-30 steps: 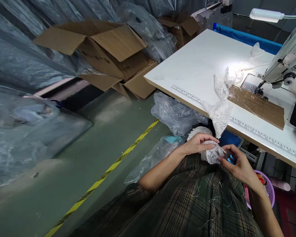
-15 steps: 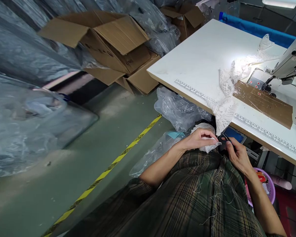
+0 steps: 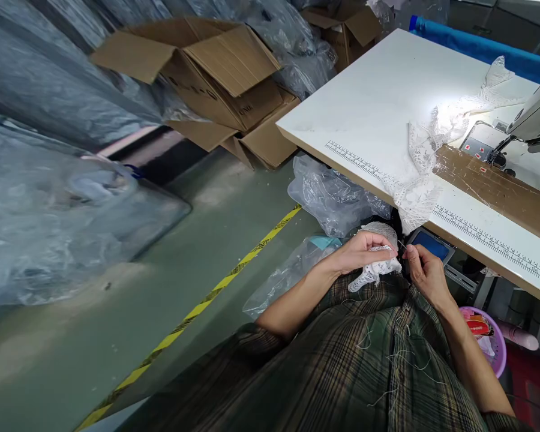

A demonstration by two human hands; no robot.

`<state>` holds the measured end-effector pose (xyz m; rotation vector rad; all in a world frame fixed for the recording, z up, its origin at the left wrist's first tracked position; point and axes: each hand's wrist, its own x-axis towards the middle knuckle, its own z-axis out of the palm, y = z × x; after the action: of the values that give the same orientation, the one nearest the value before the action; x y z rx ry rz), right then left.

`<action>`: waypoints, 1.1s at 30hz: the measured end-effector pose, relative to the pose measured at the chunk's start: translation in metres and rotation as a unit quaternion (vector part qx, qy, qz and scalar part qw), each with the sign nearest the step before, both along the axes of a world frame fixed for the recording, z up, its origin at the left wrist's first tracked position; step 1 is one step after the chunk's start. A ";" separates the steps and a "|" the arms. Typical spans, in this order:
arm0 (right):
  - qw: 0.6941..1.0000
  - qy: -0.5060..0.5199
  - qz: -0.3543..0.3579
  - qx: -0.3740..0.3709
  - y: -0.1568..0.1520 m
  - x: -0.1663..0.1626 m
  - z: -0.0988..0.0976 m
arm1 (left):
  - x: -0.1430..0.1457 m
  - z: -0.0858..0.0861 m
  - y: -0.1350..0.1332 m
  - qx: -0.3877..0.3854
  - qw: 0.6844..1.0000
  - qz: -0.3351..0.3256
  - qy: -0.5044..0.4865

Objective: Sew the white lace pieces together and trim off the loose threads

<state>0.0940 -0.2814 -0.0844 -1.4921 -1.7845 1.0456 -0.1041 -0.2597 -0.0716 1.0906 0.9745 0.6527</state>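
My left hand (image 3: 363, 252) is closed on a piece of white lace (image 3: 378, 267), pinched between thumb and fingers above my lap; its loose end hangs below the hand. Just right of it, my right hand (image 3: 425, 270) has thumb and forefinger pressed together. A thin pale line, which looks like a thread (image 3: 401, 245), runs from those fingertips toward the lace. Whether a dark tool is still inside the right hand is hidden. A longer white lace strip (image 3: 416, 195) lies over the table edge beyond the hands.
A sewing machine (image 3: 533, 114) stands on the white table (image 3: 360, 108), with brown cardboard (image 3: 490, 189) beside its needle area. Under the table are clear plastic bags (image 3: 333, 198) and a purple basket (image 3: 499, 354). Open cardboard boxes (image 3: 225, 90) and yellow-black floor tape (image 3: 220, 285) lie leftward.
The dark, narrow tool seen at my right fingertips is out of sight now, and those fingers pinch together. More of the lace shows below my left hand. The view has shifted slightly.
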 end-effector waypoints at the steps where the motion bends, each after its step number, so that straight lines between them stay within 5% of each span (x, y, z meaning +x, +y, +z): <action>1: 1.000 0.005 -0.003 -0.002 -0.002 0.000 -0.001 | 0.000 0.000 0.000 -0.004 1.000 0.007 -0.001; 10: 1.000 -0.004 0.019 -0.001 -0.007 -0.005 -0.001 | 0.000 -0.002 0.004 -0.007 1.000 -0.018 0.002; 15: 0.993 0.086 -0.076 0.036 -0.005 -0.004 -0.013 | -0.002 0.006 0.008 0.091 0.994 -0.019 0.054; 18: 0.961 0.152 -0.208 0.099 0.007 -0.007 -0.025 | 0.004 0.023 0.017 0.251 0.959 0.066 0.111; 21: 0.949 0.197 -0.230 0.093 0.025 -0.016 -0.036 | 0.016 0.041 0.034 0.386 0.893 0.141 0.183; 25: 0.952 0.228 -0.196 0.053 0.041 -0.025 -0.041 | 0.031 0.051 0.057 0.430 0.857 0.080 0.275; 33: 0.947 0.274 -0.168 0.016 0.027 -0.020 -0.027 | -0.006 0.021 0.050 0.303 0.942 0.127 0.063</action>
<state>0.0743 -0.2545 -0.1113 -1.2629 -1.1120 1.1076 -0.1105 -0.2102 -0.0504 1.5738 1.0636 1.1543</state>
